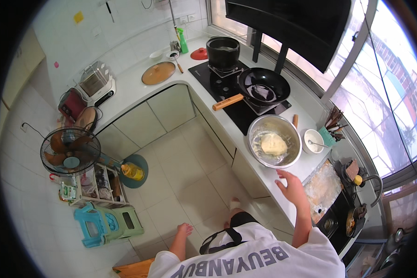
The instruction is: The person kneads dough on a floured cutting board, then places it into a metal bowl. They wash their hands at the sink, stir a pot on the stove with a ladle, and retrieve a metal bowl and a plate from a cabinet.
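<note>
My right hand reaches over the worktop edge, thumb and fingers apart, with nothing in it. Just above the fingertips stands a steel mixing bowl; whether they touch its rim I cannot tell. A pale lump of dough sits in the bowl, with smears on the wall around it. Low at my side over the floor, my left hand holds nothing, its fingers slightly spread. To the right of my right forearm lies a floured board. A white bowl with a spoon stands right of the steel bowl.
A black wok and a black pot stand on the cooktop. A glass lid lies on the counter's far section. At left are a fan, an oil bottle and plastic stools.
</note>
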`<state>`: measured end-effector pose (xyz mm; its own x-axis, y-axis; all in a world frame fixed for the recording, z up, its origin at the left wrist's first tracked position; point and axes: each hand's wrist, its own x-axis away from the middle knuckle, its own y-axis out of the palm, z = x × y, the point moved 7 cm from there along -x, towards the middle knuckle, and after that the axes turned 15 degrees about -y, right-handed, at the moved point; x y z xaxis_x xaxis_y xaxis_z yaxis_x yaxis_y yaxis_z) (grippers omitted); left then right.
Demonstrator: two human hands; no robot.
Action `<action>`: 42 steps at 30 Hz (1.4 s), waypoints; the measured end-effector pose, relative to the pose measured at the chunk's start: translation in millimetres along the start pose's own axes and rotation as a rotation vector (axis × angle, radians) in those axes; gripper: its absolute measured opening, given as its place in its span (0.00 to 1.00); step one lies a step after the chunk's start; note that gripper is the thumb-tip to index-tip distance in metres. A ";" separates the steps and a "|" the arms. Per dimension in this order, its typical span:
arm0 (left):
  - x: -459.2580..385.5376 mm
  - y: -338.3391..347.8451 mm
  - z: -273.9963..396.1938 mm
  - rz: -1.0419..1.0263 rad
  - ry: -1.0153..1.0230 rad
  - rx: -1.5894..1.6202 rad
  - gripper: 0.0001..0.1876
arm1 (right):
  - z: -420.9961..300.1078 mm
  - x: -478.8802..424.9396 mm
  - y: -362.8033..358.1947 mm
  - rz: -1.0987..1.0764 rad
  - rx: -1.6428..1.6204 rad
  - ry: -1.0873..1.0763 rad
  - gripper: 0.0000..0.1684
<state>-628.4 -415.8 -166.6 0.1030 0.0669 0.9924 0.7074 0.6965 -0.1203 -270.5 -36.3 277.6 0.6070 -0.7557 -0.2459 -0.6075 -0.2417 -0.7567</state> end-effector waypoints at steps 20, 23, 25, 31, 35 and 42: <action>148.4 66.5 513.4 -0.353 0.482 0.139 0.13 | -127.2 -490.8 151.4 -0.117 -0.202 -0.406 0.23; 172.6 39.7 573.6 -0.315 0.514 0.186 0.12 | -120.4 -533.2 179.8 -0.141 -0.204 -0.387 0.23; 172.8 12.8 605.3 -0.247 0.518 0.212 0.13 | -113.5 -557.0 198.1 -0.154 -0.233 -0.360 0.23; 156.0 -40.4 741.5 -0.061 0.594 0.276 0.13 | -58.0 -616.0 272.2 -0.225 -0.115 -0.123 0.24; 185.1 -22.3 843.2 -0.086 0.757 0.123 0.12 | -29.8 -655.5 320.5 -0.350 -0.048 0.077 0.23; 214.5 28.7 937.3 -0.108 0.880 -0.114 0.10 | 28.5 -749.4 407.5 -0.367 0.018 0.087 0.25</action>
<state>-1241.4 288.2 65.7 0.4981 -0.6001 0.6259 0.8048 0.5887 -0.0760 -958.4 448.9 136.4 0.7363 -0.6699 0.0954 -0.3479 -0.4958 -0.7957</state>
